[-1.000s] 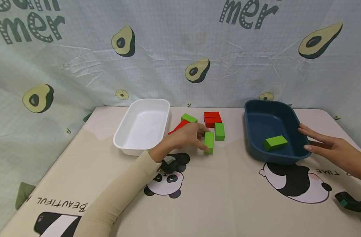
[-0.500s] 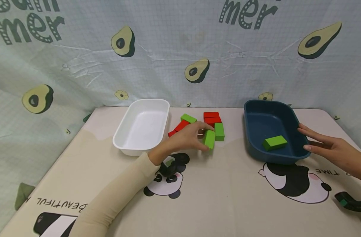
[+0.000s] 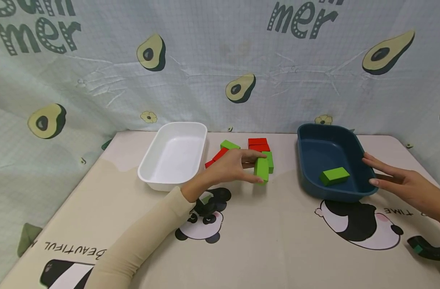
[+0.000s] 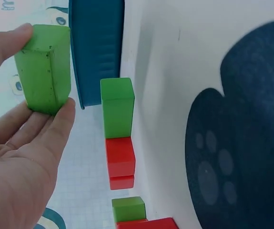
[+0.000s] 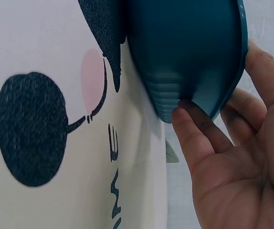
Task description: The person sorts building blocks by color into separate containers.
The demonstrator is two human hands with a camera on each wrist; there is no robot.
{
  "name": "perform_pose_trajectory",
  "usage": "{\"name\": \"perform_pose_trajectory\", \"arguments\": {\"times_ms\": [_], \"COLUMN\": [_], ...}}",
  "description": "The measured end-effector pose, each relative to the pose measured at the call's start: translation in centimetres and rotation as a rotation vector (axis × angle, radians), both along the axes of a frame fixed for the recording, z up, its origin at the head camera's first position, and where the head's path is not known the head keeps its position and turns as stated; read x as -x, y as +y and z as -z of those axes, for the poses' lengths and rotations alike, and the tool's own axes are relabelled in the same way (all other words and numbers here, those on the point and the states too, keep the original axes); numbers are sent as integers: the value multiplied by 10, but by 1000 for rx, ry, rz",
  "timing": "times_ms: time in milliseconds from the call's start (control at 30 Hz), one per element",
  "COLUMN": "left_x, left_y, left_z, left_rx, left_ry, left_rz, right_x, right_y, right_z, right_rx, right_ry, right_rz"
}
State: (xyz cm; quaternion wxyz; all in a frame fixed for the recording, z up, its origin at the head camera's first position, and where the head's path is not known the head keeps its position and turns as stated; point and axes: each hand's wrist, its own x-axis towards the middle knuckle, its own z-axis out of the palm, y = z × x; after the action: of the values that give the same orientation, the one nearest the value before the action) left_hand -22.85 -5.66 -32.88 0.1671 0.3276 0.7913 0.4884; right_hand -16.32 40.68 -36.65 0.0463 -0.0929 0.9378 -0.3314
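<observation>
Green, dark-flecked along one edge, a rectangular block (image 3: 261,171) is pinched in the left hand (image 3: 230,165), left of the dark-blue tub (image 3: 322,154). The right hand (image 3: 415,188), fingers extended, touches the tub's right side.

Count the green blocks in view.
4: first block in the left hand; second block in blue tub; third block partly behind the first; fourth block beyond the hand, near white tub. Others may be hidden.

From here, soft, even light covers the table (image 3: 274,241), with faint shadow beside the blue bin (image 3: 324,151). The right wrist view is dimmer, its cloth backdrop (image 5: 268,24) pale and slightly blurred.
</observation>
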Motion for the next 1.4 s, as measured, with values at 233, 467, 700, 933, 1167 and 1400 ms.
{"name": "perform_pose_trajectory", "arguments": {"times_ms": [233,467,700,933,1167,1400], "left_x": [-1,-3,-2,-2,0,-1], "left_y": [0,1,7,15,22,28], "left_z": [-1,-2,-6,-12,-19,-26], "left_rx": [-32,-37,6,32,111,137], "left_ry": [11,-18,8,4,-12,0], "left_rz": [9,7,-1,11,36,48], "right_x": [0,0,2,3,3,2], "right_y": [0,0,1,1,1,1], "right_z": [-1,-1,-2,-3,-3,-2], "right_rx": [-2,7,17,18,5,2], "right_ry": [-18,-11,-1,-1,-10,-18], "right_rz": [8,3,-10,-16,-10,-9]}}
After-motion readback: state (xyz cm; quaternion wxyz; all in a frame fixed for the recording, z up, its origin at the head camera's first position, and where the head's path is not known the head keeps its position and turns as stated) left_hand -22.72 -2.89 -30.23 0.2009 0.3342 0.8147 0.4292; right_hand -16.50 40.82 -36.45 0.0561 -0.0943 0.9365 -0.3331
